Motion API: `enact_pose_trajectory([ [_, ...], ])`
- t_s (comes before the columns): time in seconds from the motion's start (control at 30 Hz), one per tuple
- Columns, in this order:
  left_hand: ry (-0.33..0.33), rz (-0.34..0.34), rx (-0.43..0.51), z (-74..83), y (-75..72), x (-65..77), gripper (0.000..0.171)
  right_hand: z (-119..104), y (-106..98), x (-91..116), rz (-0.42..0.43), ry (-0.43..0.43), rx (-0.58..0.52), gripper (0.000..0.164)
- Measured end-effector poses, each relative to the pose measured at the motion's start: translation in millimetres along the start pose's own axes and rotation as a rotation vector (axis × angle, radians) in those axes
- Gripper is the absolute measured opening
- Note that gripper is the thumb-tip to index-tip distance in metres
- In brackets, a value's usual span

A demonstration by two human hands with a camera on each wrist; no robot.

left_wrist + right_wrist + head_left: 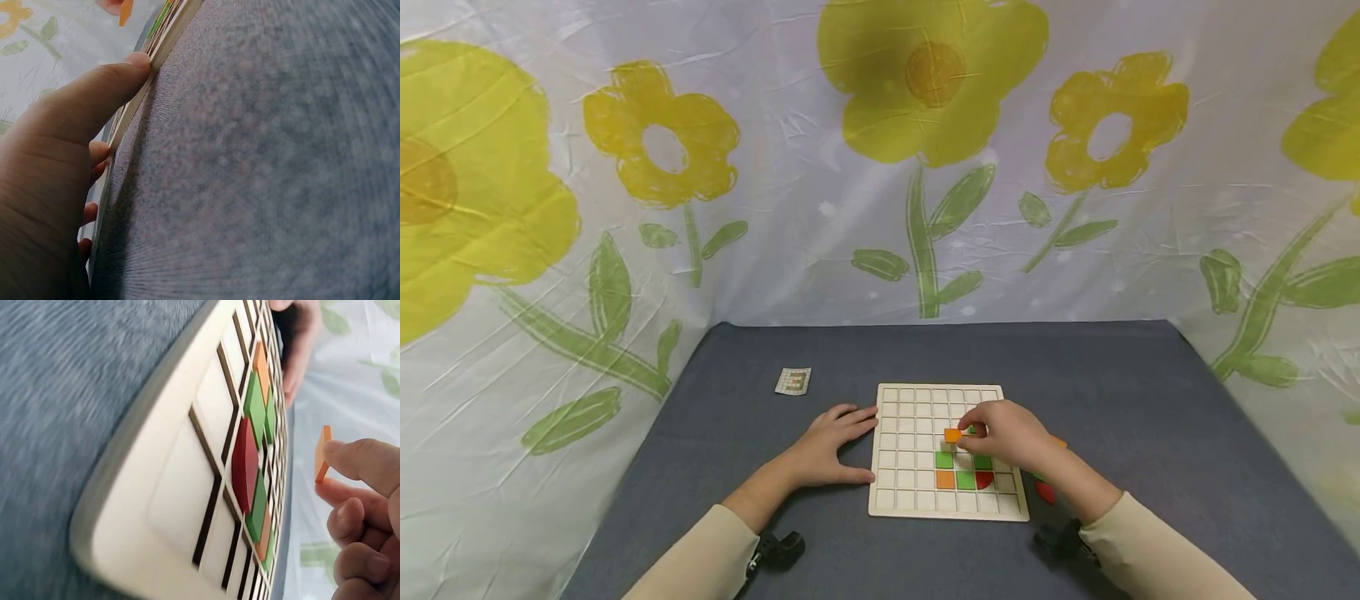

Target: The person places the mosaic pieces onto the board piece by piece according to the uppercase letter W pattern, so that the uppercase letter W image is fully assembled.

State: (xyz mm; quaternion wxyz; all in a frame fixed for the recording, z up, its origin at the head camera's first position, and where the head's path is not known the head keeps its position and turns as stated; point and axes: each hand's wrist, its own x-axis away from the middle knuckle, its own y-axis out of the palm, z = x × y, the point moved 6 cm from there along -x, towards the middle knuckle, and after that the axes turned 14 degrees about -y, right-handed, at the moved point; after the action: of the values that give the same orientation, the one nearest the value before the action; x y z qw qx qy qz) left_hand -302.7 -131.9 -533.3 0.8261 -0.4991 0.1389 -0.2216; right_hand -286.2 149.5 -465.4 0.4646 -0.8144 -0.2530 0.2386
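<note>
A pale grid board (pixel 895 506) lies on the table, with several coloured tiles set in its cells. Among them are an orange square (pixel 945 480), a green square (pixel 965 480) and a red rounded piece (pixel 244 465). My right hand (pixel 1006 431) pinches an orange square tile (pixel 952 435) between thumb and finger, held above the board; the right wrist view shows that tile (pixel 323 454) apart from the grid. My left hand (pixel 829 450) rests at the board's left edge, fingers extended and thumb (pixel 119 78) touching the rim. Part of the grid is hidden behind my right hand.
Loose pieces, including a red one (pixel 1045 492) and an orange one (pixel 1060 442), lie right of the board, partly covered by my right forearm. A small card with a printed grid pattern (pixel 793 382) lies at the back left of the dark tablecloth (pixel 820 550). A flowered curtain hangs behind.
</note>
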Motion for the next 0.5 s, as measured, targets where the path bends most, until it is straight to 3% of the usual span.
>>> enact_pose_trajectory([
  [0.33,-0.018,-0.015,-0.015,0.9,0.1,-1.5,0.094,-2.2,20.4,-10.2,-0.086,-0.023,-0.002,0.016],
  [0.5,-0.010,-0.010,-0.008,0.6,-0.5,-0.2,0.093,-1.1,23.4,-11.7,-0.073,-0.030,0.020,0.016],
])
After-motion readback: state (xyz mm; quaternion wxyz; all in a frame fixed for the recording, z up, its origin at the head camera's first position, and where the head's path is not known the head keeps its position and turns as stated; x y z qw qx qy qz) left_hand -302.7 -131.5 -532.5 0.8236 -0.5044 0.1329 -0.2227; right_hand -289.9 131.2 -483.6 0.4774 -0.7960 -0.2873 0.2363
